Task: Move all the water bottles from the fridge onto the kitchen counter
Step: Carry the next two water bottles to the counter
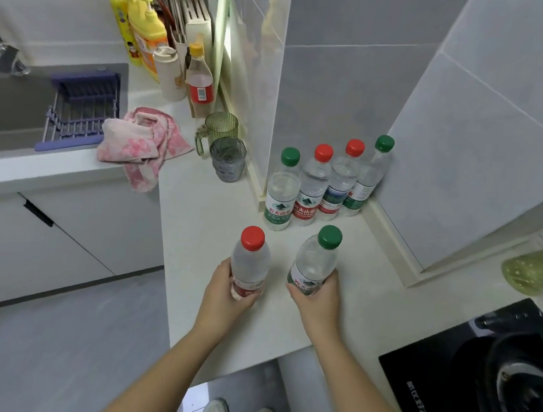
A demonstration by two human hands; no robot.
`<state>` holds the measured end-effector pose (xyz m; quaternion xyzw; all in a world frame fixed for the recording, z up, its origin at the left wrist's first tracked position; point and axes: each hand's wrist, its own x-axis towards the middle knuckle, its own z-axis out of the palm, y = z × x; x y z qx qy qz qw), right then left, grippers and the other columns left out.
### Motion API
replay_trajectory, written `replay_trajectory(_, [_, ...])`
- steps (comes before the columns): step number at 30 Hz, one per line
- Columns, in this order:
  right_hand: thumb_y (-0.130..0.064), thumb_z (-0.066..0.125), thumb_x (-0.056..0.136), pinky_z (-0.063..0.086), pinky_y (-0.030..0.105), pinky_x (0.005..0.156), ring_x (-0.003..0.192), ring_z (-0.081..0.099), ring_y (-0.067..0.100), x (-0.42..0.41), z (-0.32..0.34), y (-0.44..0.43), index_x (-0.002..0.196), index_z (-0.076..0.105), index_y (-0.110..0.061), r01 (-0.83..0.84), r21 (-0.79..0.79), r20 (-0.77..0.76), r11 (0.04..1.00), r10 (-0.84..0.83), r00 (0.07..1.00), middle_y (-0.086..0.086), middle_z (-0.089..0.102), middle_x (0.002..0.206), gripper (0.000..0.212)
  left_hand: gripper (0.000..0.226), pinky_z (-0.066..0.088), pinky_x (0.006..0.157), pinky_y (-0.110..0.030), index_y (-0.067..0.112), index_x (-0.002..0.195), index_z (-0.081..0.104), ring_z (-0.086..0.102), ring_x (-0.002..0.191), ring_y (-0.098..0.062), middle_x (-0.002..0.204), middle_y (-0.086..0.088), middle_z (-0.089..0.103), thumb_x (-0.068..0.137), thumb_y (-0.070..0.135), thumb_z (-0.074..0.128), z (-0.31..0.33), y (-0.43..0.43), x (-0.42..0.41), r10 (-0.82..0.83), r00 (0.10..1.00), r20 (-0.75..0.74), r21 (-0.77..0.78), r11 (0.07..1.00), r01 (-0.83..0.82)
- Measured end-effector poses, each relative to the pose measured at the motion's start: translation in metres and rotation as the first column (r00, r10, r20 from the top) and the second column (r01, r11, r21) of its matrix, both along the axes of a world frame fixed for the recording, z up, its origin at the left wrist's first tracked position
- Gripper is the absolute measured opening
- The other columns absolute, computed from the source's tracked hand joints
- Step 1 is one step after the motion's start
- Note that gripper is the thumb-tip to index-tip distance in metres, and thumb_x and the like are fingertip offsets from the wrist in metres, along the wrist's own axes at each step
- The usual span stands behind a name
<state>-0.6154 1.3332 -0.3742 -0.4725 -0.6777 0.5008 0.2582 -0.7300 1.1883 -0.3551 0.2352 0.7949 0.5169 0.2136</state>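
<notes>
My left hand grips a red-capped water bottle by its lower body, upright over the white counter. In my right hand is a green-capped water bottle, tilted slightly right. Whether either bottle's base touches the counter is hidden by my hands. Behind them, several water bottles stand in a row against the tiled wall corner: a green-capped one, two red-capped ones and another green-capped one. The fridge is out of view.
Two glass cups and a pink towel sit left of the row. Detergent and sauce bottles stand at the back by the sink with its purple rack. A black stove lies to the right.
</notes>
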Motion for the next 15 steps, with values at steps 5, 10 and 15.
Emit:
replay_trajectory(5, [-0.02,0.089,0.065,0.049,0.027,0.074,0.091,0.065,0.019,-0.004,-0.003,0.015,0.109,0.054,-0.018,0.023,0.051,0.035,0.998,-0.025,0.999,0.002,0.064,0.104,0.056,0.045,0.052,0.078,-0.027,0.029,0.105,0.055,0.062,0.093,-0.008,0.101,0.013,0.063,0.071,0.031,0.084,-0.007,0.016,-0.007,-0.008,0.999,-0.034,-0.086,0.996,0.005])
replay_trajectory(10, [-0.018,0.088,0.066,0.053,0.033,0.081,0.095,0.066,0.021,-0.007,-0.008,0.044,0.115,0.054,-0.014,0.035,0.061,0.028,0.998,-0.037,0.999,0.004,0.066,0.107,0.06,0.045,0.052,0.078,-0.027,0.025,0.108,0.058,0.061,0.095,-0.009,0.105,0.008,0.064,0.072,0.031,0.084,-0.005,0.059,-0.01,-0.034,0.998,-0.051,-0.059,0.998,0.031])
replay_trajectory(15, [-0.018,0.087,0.068,0.055,0.036,0.084,0.098,0.067,0.017,-0.007,-0.012,0.075,0.117,0.054,-0.018,0.038,0.045,0.01,0.998,-0.039,0.999,0.001,0.067,0.11,0.059,0.047,0.045,0.075,-0.016,0.021,0.113,0.057,0.06,0.097,-0.01,0.107,0.005,0.062,0.074,0.03,0.082,-0.005,0.1,-0.009,-0.062,0.996,-0.064,-0.039,0.997,0.06])
